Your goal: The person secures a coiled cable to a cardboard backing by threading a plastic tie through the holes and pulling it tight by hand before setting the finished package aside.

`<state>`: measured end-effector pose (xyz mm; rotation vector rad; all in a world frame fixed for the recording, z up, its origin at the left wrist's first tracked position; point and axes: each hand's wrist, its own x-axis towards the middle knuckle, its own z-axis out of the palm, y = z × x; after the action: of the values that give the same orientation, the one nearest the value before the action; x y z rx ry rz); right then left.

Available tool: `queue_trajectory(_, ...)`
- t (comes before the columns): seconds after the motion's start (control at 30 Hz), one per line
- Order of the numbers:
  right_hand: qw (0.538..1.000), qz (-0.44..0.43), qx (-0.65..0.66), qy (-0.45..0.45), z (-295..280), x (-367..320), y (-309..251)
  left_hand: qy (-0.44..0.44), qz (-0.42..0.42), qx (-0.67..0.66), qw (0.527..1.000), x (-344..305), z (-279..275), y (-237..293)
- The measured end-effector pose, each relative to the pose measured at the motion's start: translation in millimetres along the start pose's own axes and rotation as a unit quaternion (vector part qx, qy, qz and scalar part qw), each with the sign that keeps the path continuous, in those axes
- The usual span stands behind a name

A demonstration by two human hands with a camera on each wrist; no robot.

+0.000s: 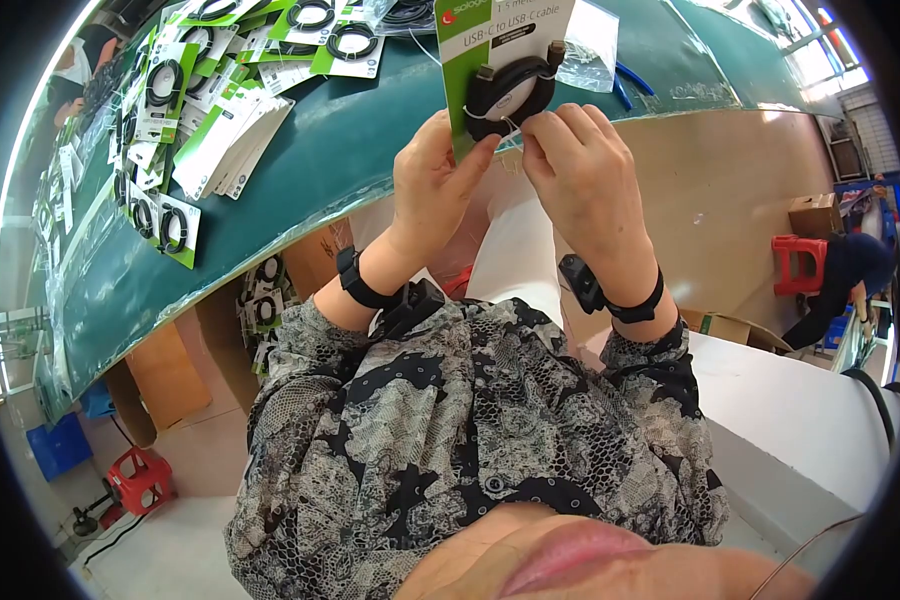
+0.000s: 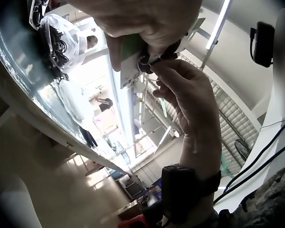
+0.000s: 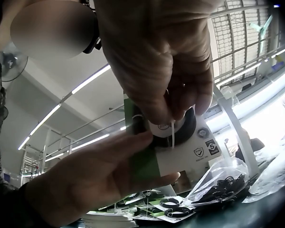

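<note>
A green and white card point(image 1: 458, 55), printed "USB-C to USB-C cable", stands upright before me with a coiled black cable point(image 1: 495, 95) on its front. My left hand point(image 1: 432, 180) grips the card by its lower left edge, thumb at the front near the coil. Thumb and fingertips of my right hand point(image 1: 585, 165) pinch a thin white tie point(image 3: 173, 135) at the bottom of the coil. In the left wrist view, the hands hide most of the card.
Many carded cables point(image 1: 165, 85) are heaped on the green table point(image 1: 340, 150) at left, beside a stack of cards point(image 1: 232, 145). A clear plastic bag point(image 1: 590, 50) and a blue-handled tool point(image 1: 625, 85) lie right of the card. A person point(image 1: 850, 275) is beside a red stool point(image 1: 800, 262).
</note>
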<state>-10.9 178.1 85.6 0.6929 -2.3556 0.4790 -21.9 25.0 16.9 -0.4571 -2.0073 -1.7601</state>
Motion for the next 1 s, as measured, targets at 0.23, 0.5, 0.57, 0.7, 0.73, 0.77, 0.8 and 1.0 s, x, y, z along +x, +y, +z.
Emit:
queue_trajectory(0.23,1.0,0.002,0.003,-0.018,-1.6,1.1,0.3,-0.032,-0.118,-0.038,0.992,-1.9,-5.6,2.1)
queue_trajectory(0.5,0.998,0.037,0.028,-0.053,6.6,-12.3,7.8,0.017,0.177,0.085,0.98,-0.2,-2.1,16.7)
queue_trajectory(0.57,0.944,0.13,0.304,-0.023,24.7,-31.1,7.0,0.008,0.269,0.112,0.956,1.6,-5.2,16.4)
queue_trajectory(0.7,0.592,0.287,0.752,0.036,39.0,-95.8,14.0,-0.017,0.348,0.165,0.923,-0.9,-6.5,9.8)
queue_trajectory(0.73,0.465,0.312,0.827,0.051,43.5,-103.4,19.3,-0.028,0.367,0.185,0.911,-0.2,-7.2,8.8)
queue_trajectory(0.77,0.464,0.311,0.828,0.05,47.8,-109.5,23.1,-0.028,0.368,0.186,0.911,0.7,-9.0,10.3)
queue_trajectory(0.8,0.449,0.322,0.832,0.055,49.6,-111.0,24.0,-0.03,0.373,0.195,0.906,2.3,-11.0,14.3)
queue_trajectory(1.0,0.352,0.392,0.846,0.08,56.0,-112.0,31.4,-0.038,0.385,0.217,0.896,3.2,-13.9,11.9)
